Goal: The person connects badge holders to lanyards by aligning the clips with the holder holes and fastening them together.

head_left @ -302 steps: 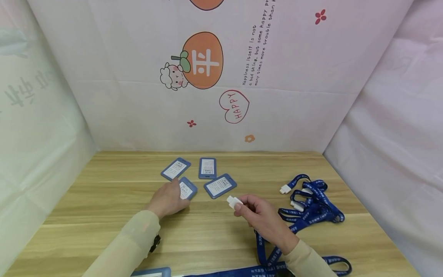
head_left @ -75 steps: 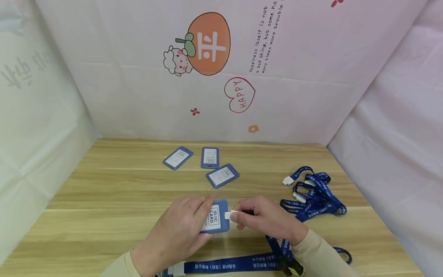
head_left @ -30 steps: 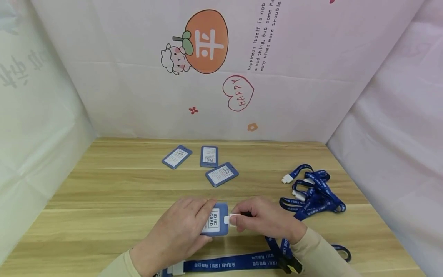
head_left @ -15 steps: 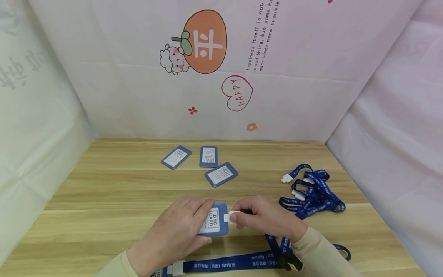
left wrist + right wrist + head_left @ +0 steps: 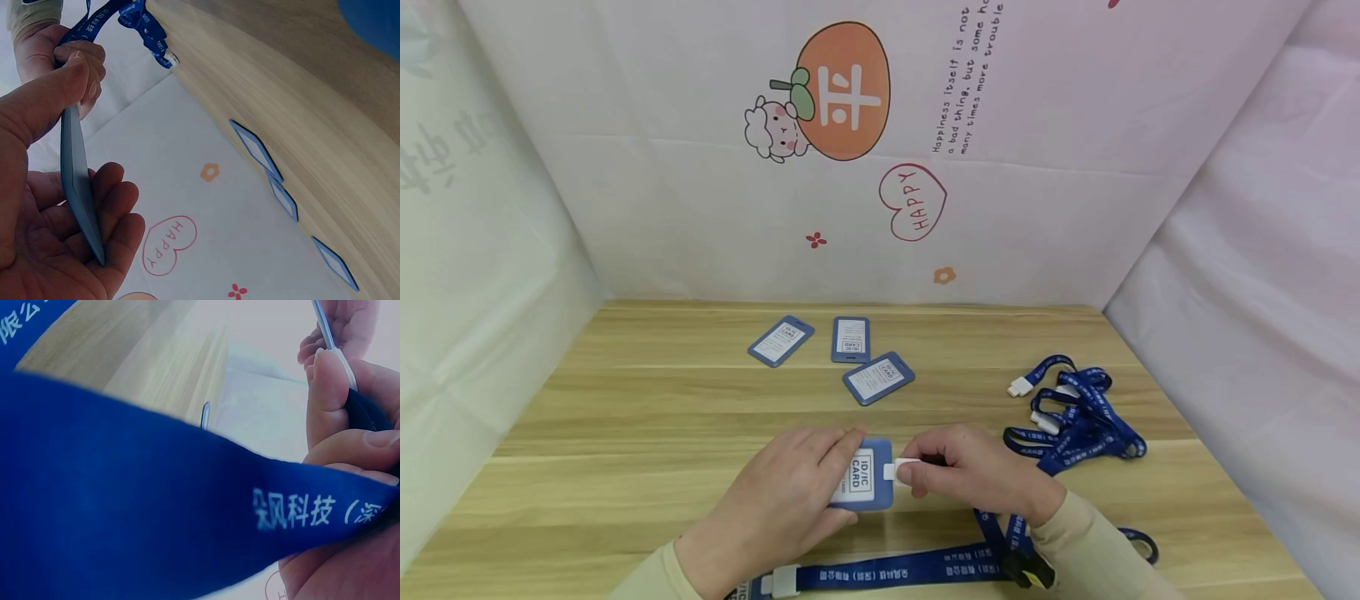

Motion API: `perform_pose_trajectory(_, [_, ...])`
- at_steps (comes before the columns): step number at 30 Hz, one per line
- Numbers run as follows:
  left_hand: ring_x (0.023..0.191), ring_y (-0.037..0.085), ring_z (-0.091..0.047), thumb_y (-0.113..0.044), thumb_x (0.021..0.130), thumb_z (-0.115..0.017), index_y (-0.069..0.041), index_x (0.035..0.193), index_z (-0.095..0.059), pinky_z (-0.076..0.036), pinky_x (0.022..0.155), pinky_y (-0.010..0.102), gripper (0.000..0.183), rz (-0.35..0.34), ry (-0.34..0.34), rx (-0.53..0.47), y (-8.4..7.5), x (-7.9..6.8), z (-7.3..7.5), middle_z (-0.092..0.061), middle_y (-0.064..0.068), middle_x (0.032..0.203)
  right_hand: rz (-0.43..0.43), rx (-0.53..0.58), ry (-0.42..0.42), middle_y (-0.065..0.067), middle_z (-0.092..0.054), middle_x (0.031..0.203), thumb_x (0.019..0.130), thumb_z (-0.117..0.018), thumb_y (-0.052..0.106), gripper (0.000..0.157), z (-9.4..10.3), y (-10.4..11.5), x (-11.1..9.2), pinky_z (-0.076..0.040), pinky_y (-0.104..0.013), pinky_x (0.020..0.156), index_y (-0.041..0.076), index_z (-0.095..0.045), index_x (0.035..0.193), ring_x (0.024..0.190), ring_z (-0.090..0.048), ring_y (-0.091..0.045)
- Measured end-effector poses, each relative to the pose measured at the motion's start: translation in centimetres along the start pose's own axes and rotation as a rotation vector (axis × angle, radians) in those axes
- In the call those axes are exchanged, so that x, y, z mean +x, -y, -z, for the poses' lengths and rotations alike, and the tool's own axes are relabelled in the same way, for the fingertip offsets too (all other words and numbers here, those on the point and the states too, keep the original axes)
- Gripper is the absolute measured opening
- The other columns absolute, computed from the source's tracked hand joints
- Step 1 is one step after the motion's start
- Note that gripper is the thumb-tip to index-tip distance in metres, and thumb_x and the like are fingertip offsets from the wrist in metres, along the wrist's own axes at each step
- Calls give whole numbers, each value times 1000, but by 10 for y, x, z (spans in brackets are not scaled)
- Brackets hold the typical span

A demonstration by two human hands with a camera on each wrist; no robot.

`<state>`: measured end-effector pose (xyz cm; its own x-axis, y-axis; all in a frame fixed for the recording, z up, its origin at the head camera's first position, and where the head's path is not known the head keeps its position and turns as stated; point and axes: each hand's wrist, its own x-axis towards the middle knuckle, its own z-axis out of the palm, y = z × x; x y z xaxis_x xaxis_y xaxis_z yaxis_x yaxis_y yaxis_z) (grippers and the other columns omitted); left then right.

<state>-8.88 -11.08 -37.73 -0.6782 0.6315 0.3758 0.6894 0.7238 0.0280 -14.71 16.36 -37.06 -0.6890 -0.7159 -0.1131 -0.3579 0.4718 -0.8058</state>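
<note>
We see the left hand [image 5: 778, 496] curled round a flat blue plastic card holder [image 5: 863, 477] with a white "ID/IC CARD" insert, gripping it between thumb and fingers. The right hand [image 5: 981, 471] pinches a small white plastic clip [image 5: 889, 472] on a dark blue fabric lanyard with white lettering [image 5: 125, 487]. The holder is in front of the person, between the hands, its end meeting the clip's tab; we cannot tell whether the tab is fastened in the slot.

Farther back on the pale wood-grain tabletop [image 5: 625, 408] we find three similar blue card holders: one tilted at left [image 5: 781, 341], one upright in the middle [image 5: 851, 339], one slanted at right [image 5: 878, 378], its corner close to the middle one. To the right we see a tangled heap of blue lanyards with white clips [image 5: 1086, 425]. Along the near edge a blue strap [image 5: 895, 571] runs to a white clip and a holder partly hidden by the left arm.
</note>
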Motion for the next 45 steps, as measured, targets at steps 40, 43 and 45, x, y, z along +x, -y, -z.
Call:
perform_pose_trajectory(40, [122,21,-65,-58,90,-76,-7,148,-56,-58,102,42,80,86,13,-13,16,-16,16,-65,8,140,-20,-31,-24,9,-73,90,95,-77,36,12,24,-2,-16,-46,-20,58,30,-77,105,71,-58,-7])
perform_pose_trajectory(43, [123,22,-65,-58,90,-76,-7,149,-56,-58,102,42,80,87,16,-12,17,-18,18,-65,9,141,-22,-47,-17,10,-73,91,94,-79,35,13,26,-3,-18,-49,-21,59,31,-77,106,73,-61,-8])
perform_pose_trajectory(45, [123,22,-65,-58,90,-76,-7,149,-55,-58,102,42,80,84,14,-13,18,-18,19,-65,9,140,-20,-55,-13,10,-73,92,93,-80,34,15,27,-3,-19,-51,-22,61,30,-77,107,75,-63,-9])
